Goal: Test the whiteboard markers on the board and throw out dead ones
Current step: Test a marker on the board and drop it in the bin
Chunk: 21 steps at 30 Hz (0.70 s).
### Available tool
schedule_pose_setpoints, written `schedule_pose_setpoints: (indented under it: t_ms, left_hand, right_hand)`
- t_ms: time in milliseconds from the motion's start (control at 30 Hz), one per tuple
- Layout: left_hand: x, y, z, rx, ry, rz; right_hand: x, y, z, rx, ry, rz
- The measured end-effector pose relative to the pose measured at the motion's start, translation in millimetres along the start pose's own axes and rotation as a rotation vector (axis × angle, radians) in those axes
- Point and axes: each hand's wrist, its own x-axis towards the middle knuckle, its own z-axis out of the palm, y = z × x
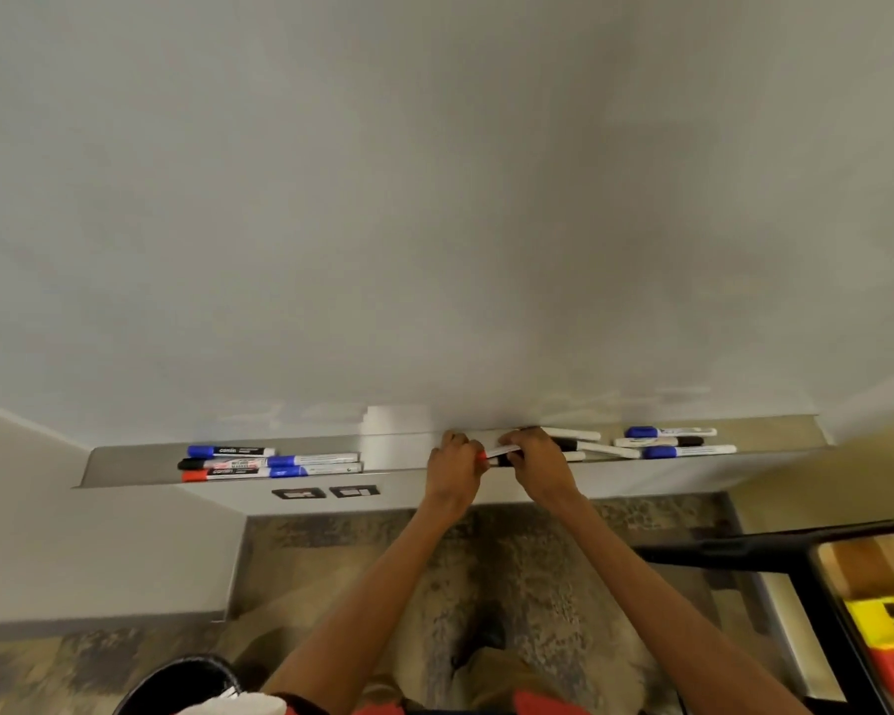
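A white whiteboard (434, 198) fills the upper view, with a metal marker tray (398, 451) along its bottom edge. Both hands meet over the tray's middle around one white marker (501, 451) with a red end. My left hand (452, 464) grips the red end. My right hand (538, 459) grips the barrel. Several capped markers (269, 462), blue, black and red, lie on the tray's left part. Several more markers (672, 441) with blue and black caps lie on the right part.
A black bin (187, 683) with a white liner stands on the carpet at the bottom left. A black-framed shelf (847, 585) with yellow and red boxes is at the lower right. Two small dark labels (326, 492) sit below the tray.
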Motion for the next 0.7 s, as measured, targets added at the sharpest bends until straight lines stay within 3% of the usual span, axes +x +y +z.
schedule_pose_setpoints:
  t_ms: [167, 467, 700]
  left_hand:
    - [0.7, -1.9, -3.0, -0.063, -0.009, -0.048]
    - [-17.5, -17.3, -39.6, -0.133, 0.102, 0.135]
    - [-43.3, -54.6, -91.5, -0.232, -0.118, 0.240]
  right_hand:
    - [2.4, -0.3, 5.2, 0.029, -0.005, -0.037]
    - [-2.1, -32.5, 8.7, -0.171, 0.165, -0.355]
    - [-13.9, -79.5, 4.5, -0.197, 0.141, -0.547]
